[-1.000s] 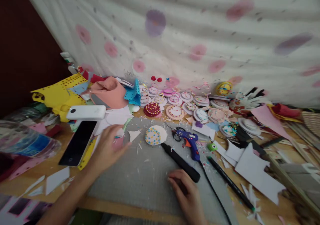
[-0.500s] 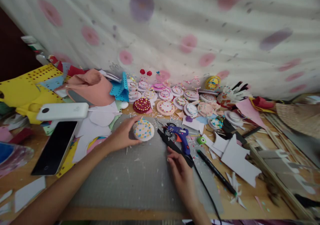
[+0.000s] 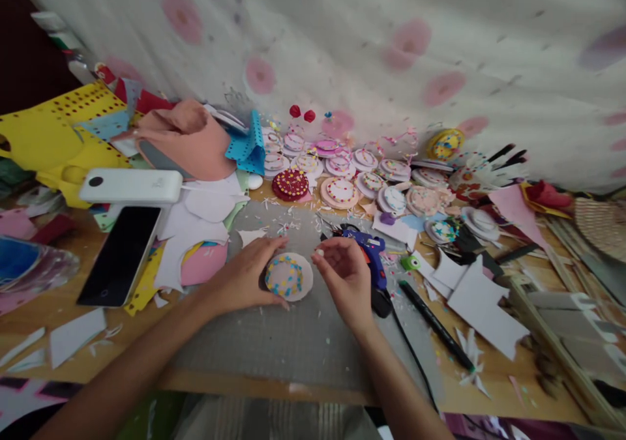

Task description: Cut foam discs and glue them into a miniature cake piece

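A small white round toy cake with a ring of yellow and blue dots sits over the grey cutting mat. My left hand is curled around its left side, thumb at the front edge and fingers at the back. Just right of the cake is my right hand, palm turned inward. Its thumb and forefinger pinch a tiny white bit, too small to name. Behind that hand lies a blue glue gun, partly hidden, with a black cord running to the front edge.
Several small decorated cakes line the back by the curtain. At left are a phone, a white power bank and foam sheets. A black marker and white offcuts lie at right.
My right hand has left the black tool beside the glue gun and come up next to the cake, now pinching a tiny white bit. The cake sits lower in view and shows its top more.
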`<state>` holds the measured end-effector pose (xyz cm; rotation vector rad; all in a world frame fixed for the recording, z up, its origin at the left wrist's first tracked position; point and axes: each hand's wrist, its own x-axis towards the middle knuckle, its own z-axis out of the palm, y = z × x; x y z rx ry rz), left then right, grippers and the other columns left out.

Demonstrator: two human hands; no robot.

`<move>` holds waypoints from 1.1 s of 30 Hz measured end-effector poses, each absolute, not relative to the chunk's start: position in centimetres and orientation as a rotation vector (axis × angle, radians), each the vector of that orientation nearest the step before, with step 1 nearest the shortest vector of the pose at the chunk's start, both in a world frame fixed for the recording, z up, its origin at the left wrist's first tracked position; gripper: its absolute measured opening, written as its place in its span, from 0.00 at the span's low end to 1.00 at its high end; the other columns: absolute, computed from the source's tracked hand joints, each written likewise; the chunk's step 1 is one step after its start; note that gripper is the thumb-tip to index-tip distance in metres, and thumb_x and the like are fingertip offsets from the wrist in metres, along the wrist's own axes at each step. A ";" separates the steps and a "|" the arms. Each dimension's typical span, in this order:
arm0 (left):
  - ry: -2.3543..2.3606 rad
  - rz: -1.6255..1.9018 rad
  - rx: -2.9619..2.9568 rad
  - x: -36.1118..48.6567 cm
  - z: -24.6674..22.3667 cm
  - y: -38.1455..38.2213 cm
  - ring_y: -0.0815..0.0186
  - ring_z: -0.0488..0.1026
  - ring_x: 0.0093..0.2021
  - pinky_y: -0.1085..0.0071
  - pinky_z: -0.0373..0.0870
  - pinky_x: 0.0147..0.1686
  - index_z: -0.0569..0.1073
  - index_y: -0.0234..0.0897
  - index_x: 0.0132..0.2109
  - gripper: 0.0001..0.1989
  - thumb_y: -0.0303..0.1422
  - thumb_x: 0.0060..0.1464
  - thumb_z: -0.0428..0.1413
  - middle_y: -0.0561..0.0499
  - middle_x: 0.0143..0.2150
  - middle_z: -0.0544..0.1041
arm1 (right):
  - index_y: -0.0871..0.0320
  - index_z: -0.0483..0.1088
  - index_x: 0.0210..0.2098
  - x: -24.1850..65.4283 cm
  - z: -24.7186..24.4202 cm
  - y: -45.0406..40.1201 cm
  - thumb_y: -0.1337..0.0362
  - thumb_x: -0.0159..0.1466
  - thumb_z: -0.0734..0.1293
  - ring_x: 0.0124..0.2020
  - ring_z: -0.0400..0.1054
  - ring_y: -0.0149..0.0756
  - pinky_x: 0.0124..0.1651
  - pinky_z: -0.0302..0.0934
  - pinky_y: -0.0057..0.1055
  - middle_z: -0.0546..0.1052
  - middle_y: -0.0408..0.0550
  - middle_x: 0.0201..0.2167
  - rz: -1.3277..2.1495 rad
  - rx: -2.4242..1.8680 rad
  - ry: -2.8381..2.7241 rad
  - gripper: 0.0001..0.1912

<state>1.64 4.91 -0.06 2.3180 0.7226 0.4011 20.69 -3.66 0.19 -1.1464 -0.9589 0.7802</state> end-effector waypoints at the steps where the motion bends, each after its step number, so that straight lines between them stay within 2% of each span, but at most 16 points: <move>1: 0.719 0.408 2.334 1.8 0.6 5.2 0.50 0.67 0.57 0.54 0.65 0.56 0.55 0.40 0.64 0.51 0.47 0.38 0.70 0.41 0.57 0.67 | 0.53 0.69 0.39 20.6 -0.1 -3.6 0.68 0.60 0.71 0.34 0.69 0.29 0.38 0.66 0.26 0.73 0.41 0.34 0.744 -1.151 -0.960 0.10; 6: 0.642 0.498 2.319 2.5 2.2 5.8 0.57 0.69 0.49 0.62 0.70 0.49 0.61 0.42 0.60 0.44 0.49 0.39 0.69 0.45 0.52 0.66 | 0.53 0.66 0.43 20.4 -1.1 -4.3 0.67 0.62 0.70 0.34 0.70 0.31 0.37 0.67 0.29 0.74 0.44 0.36 0.599 -1.209 -0.997 0.12; 12: 0.560 0.569 2.290 1.5 1.5 5.3 0.58 0.68 0.47 0.65 0.69 0.46 0.62 0.44 0.59 0.41 0.51 0.41 0.67 0.46 0.50 0.68 | 0.52 0.62 0.45 20.2 -1.4 -4.1 0.63 0.64 0.68 0.35 0.72 0.34 0.36 0.69 0.33 0.75 0.47 0.36 0.555 -1.283 -0.997 0.12; 16: 0.640 0.796 2.289 0.8 1.9 5.2 0.60 0.68 0.42 0.65 0.70 0.40 0.67 0.42 0.50 0.27 0.47 0.47 0.65 0.49 0.42 0.69 | 0.52 0.62 0.45 20.0 -1.7 -3.9 0.65 0.63 0.69 0.33 0.71 0.32 0.34 0.68 0.31 0.75 0.44 0.35 0.539 -1.309 -1.066 0.14; 18: 0.682 0.807 2.315 0.8 2.1 5.2 0.59 0.69 0.44 0.64 0.70 0.43 0.67 0.42 0.49 0.25 0.45 0.48 0.64 0.48 0.43 0.69 | 0.52 0.62 0.44 19.9 -1.9 -4.0 0.66 0.62 0.70 0.32 0.70 0.31 0.33 0.67 0.30 0.74 0.44 0.35 0.550 -1.307 -1.092 0.14; 21: 0.654 0.634 2.384 1.2 1.8 5.1 0.54 0.67 0.55 0.59 0.67 0.54 0.64 0.41 0.57 0.32 0.46 0.48 0.64 0.43 0.54 0.67 | 0.52 0.64 0.44 19.8 -2.0 -4.2 0.65 0.63 0.70 0.32 0.70 0.32 0.33 0.68 0.31 0.74 0.45 0.36 0.551 -1.346 -1.140 0.12; 23: 0.595 0.484 2.409 1.5 1.2 5.1 0.53 0.65 0.58 0.57 0.64 0.57 0.63 0.39 0.60 0.34 0.45 0.49 0.64 0.42 0.57 0.67 | 0.53 0.65 0.43 19.9 -2.1 -4.2 0.64 0.64 0.69 0.34 0.71 0.34 0.35 0.69 0.33 0.75 0.46 0.37 0.542 -1.366 -1.160 0.10; 28: 0.594 0.398 2.328 1.7 -0.1 5.1 0.55 0.71 0.53 0.58 0.68 0.54 0.66 0.38 0.55 0.24 0.32 0.51 0.61 0.44 0.51 0.74 | 0.53 0.63 0.44 19.9 -2.2 -4.1 0.63 0.67 0.65 0.35 0.73 0.35 0.36 0.70 0.34 0.75 0.47 0.36 0.555 -1.331 -1.105 0.07; 33: 0.818 0.680 1.979 1.5 -0.4 5.3 0.60 0.75 0.48 0.62 0.72 0.50 0.65 0.40 0.55 0.25 0.39 0.53 0.62 0.47 0.49 0.75 | 0.53 0.62 0.45 19.8 -2.4 -4.0 0.64 0.67 0.65 0.35 0.72 0.34 0.35 0.69 0.33 0.74 0.46 0.35 0.542 -1.327 -1.089 0.08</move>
